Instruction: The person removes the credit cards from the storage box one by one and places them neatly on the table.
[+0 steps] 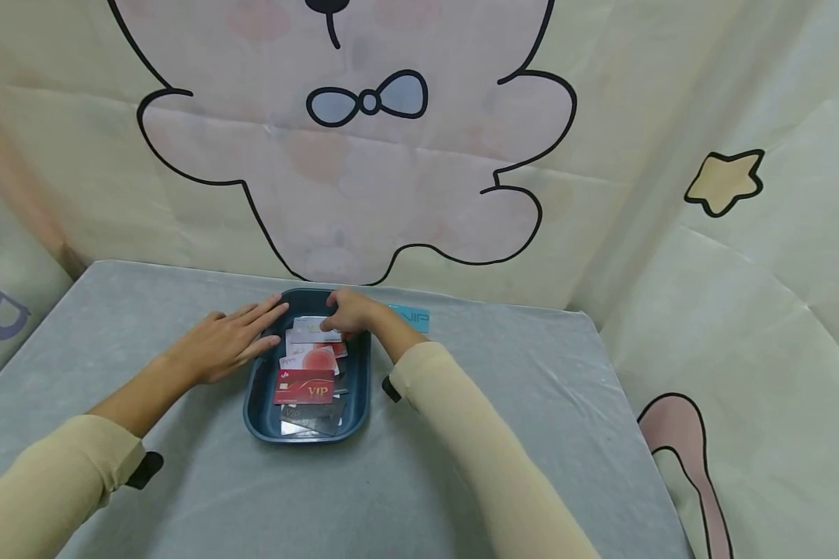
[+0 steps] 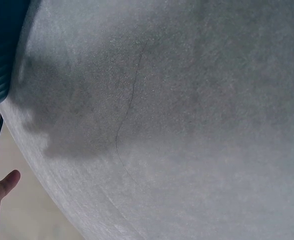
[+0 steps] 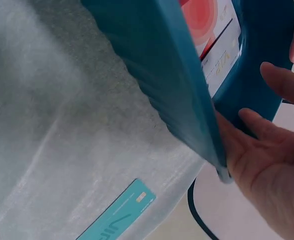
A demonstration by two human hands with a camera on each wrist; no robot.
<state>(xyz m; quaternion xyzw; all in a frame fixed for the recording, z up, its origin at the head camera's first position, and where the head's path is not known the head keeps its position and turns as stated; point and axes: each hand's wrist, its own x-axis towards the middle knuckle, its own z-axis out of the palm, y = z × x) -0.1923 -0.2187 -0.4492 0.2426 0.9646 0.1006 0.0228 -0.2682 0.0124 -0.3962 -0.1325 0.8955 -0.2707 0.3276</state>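
Note:
A dark blue-green tray (image 1: 249, 411) holds several overlapping cards. A red VIP card (image 1: 304, 387) lies near its middle, a card with a pink-red circle (image 1: 309, 359) above that, and a whitish card (image 1: 311, 329) toward the far end. Dark grey translucent cards (image 1: 315, 417) lie at the near end. My left hand (image 1: 225, 341) has its fingers extended across the tray's left rim. Over the far right corner, my right hand (image 1: 355, 312) reaches inside with bent, spread fingers, beside the whitish card; in the right wrist view nothing shows between thumb and fingers.
A teal VIP card (image 1: 412, 317) lies on the cloth to the right of the tray, by my right wrist. Grey-blue cloth (image 1: 503, 435) covers the table. Behind its far edge hangs a printed curtain (image 1: 419, 186) with cartoon shapes.

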